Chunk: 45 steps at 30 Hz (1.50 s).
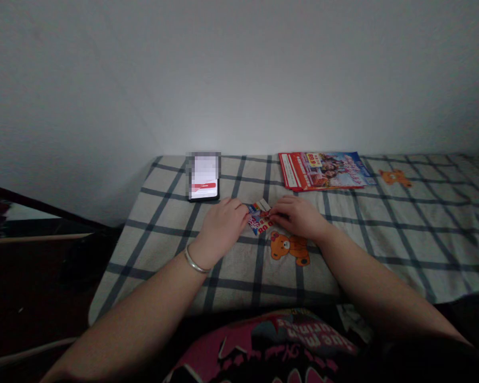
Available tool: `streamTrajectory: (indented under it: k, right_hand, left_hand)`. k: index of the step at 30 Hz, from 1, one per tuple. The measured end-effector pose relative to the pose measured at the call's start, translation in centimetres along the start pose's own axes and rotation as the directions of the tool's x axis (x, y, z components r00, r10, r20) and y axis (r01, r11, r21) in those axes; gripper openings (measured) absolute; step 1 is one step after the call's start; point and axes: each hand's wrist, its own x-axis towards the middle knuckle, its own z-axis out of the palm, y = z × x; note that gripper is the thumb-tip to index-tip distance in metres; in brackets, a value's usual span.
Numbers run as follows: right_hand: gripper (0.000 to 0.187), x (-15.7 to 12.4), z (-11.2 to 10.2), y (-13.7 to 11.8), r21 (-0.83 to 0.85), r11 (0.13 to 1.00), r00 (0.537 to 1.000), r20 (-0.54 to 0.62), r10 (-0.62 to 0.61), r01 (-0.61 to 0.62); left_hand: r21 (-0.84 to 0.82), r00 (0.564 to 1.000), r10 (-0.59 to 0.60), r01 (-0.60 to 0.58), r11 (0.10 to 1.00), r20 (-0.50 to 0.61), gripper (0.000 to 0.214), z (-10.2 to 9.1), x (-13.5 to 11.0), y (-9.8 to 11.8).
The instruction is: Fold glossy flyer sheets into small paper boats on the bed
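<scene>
Left hand: the left hand [225, 226] has its fingers drawn together on the left edge of the printed paper [259, 224]; how the thumb bears on it is mostly hidden.
Right hand: the right hand [301, 215] has curled fingers and pinches the right edge between thumb and fingertips.
Printed paper: between the two hands, just above or on the cloth (cannot tell which), small and angular, apparently folded. Uneven pulling could skew it or tear a crease; letting go on one side could let a flap spring open.
Bracelet: the metal bracelet [196, 260] circles the left wrist, near the cloth; it might snag the weave if the wrist drags.
Checked cloth: the checked cloth [231, 266] lies under both hands, with a bear print [290, 249] just near of the paper. Its soft, rippled surface may give under pressure, leaving creases blunt or off line.
Phone: the phone [205, 178], screen lit, lies on the far left, just beyond the left hand; a forward sweep of those knuckles could nudge it.
Flyer stack: the flyer stack [323, 171] lies on the far right, beyond the right hand, its sheets slightly fanned; a brush from the fingers could slide the loose top ones.
Wall: the pale wall [255, 80] rises behind; the dim light could make fine edges easy to misalign.
</scene>
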Motion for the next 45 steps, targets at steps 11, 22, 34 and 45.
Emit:
streamTrajectory:
  k: [11, 22, 34, 45]
  right_hand:
    - [0.015, -0.5, -0.2, 1.2, 0.193, 0.966, 0.984, -0.018, 0.178, -0.171]
    - [0.017, 0.3, -0.1, -0.1, 0.062, 0.938, 0.940, 0.025, 0.341, -0.342]
    - [0.020, 0.6, 0.0, -0.8, 0.018, 0.910, 0.910, 0.015, 0.415, -0.415]
    - [0.020, 1.3, 0.5, -1.6, -0.004, 0.847, 0.847, -0.046, 0.530, -0.531]
  left_hand:
    - [-0.118, 0.999, -0.029, 0.026, 0.993, -0.019, 0.016, 0.4, 0.2, -0.1]
    - [-0.058, 0.992, -0.123, 0.121, 0.991, -0.037, 0.020, 0.4, 0.1, 0.5]
    - [-0.080, 0.988, -0.152, 0.152, 0.985, 0.002, 0.023, 0.5, 0.6, 0.5]
    - [0.015, 0.983, -0.181, 0.182, 0.983, -0.030, 0.021, 1.0, 0.7, 1.1]
